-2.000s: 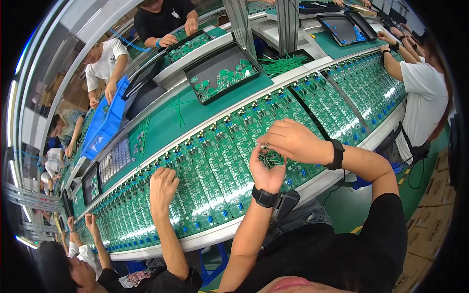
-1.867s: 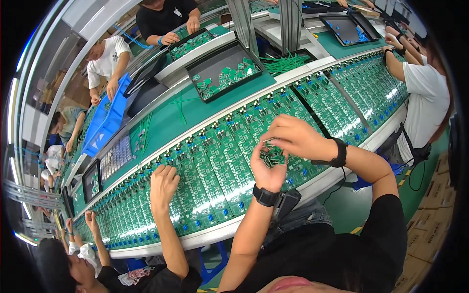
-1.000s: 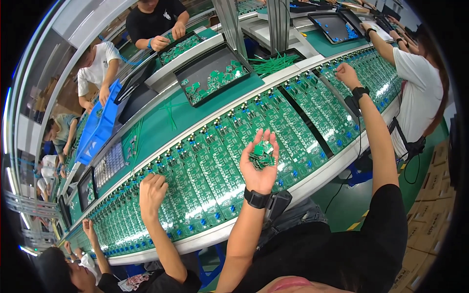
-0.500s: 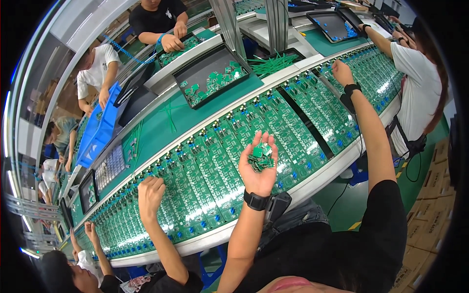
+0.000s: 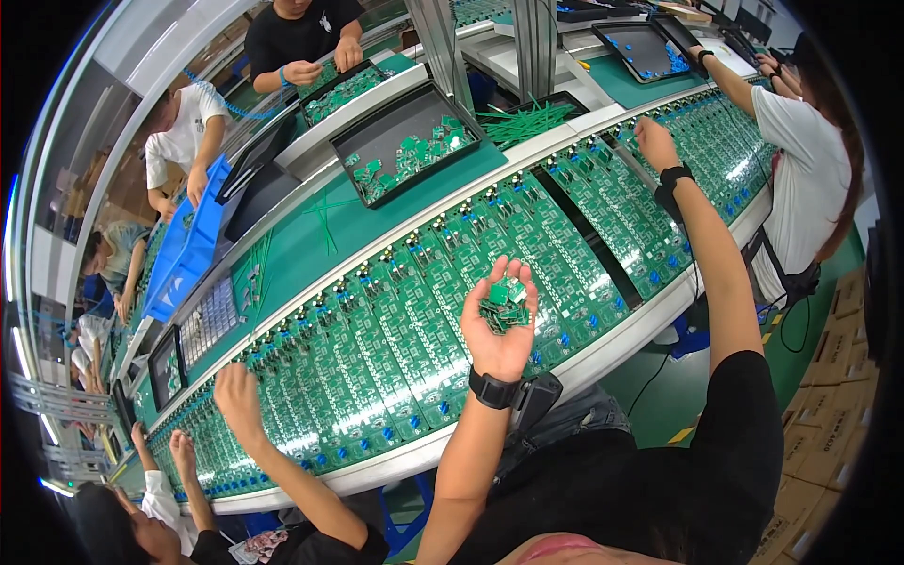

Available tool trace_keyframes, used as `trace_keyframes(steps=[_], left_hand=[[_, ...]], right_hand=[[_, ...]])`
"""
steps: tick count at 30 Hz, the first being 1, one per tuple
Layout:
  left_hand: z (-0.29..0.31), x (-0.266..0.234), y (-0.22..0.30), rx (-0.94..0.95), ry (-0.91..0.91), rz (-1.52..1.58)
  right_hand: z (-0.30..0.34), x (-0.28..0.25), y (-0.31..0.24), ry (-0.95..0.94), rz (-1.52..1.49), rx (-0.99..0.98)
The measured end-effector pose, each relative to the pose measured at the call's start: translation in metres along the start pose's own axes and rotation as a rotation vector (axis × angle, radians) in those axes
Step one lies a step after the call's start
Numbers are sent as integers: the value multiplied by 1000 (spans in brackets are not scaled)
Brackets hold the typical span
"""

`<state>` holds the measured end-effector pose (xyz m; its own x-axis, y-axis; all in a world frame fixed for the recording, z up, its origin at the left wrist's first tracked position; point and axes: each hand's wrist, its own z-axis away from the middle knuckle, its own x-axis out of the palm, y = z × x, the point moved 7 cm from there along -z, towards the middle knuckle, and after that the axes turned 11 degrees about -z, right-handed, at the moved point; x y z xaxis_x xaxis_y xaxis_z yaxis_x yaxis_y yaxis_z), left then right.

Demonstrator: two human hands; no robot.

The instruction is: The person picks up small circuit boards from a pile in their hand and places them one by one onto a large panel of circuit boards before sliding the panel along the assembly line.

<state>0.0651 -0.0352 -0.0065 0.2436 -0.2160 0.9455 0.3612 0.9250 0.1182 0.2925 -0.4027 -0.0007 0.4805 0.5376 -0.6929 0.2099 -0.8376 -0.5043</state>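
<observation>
My left hand [image 5: 497, 341] is palm up with its fingers curled, cupping a small heap of little green circuit boards [image 5: 507, 306]. It hovers above a long row of large green circuit boards [image 5: 395, 325], each with blue parts along its near side and metal-tipped parts along its far edge. Farther right, my right hand [image 5: 656, 148] is at the far edge of the row, fingers drawn together in a pinch. Whatever it may hold is hidden by the fingers. Both my wrists wear black bands.
Behind the line, a black tray [image 5: 405, 146] holds more little boards, beside a pile of green strips [image 5: 532, 124]. A blue bin [image 5: 188, 240] stands at left. A co-worker's hand [image 5: 237, 400] reaches over the boards. A dark gap [image 5: 589, 235] splits the row. Metal posts [image 5: 535, 52] rise behind.
The co-worker's hand on the left has moved left along the row. Across the line, another person's hand has shifted left, off the tray. My own hands have barely moved.
</observation>
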Motion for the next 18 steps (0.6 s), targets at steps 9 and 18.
trace_keyframes(steps=[9,18], left_hand=[[-1,0,-1,19,29,-34],[-1,1,-1,51,47,-65]], right_hand=[[-8,12,-10,-61,159,-98],[-14,19,-6,-105,147,23]])
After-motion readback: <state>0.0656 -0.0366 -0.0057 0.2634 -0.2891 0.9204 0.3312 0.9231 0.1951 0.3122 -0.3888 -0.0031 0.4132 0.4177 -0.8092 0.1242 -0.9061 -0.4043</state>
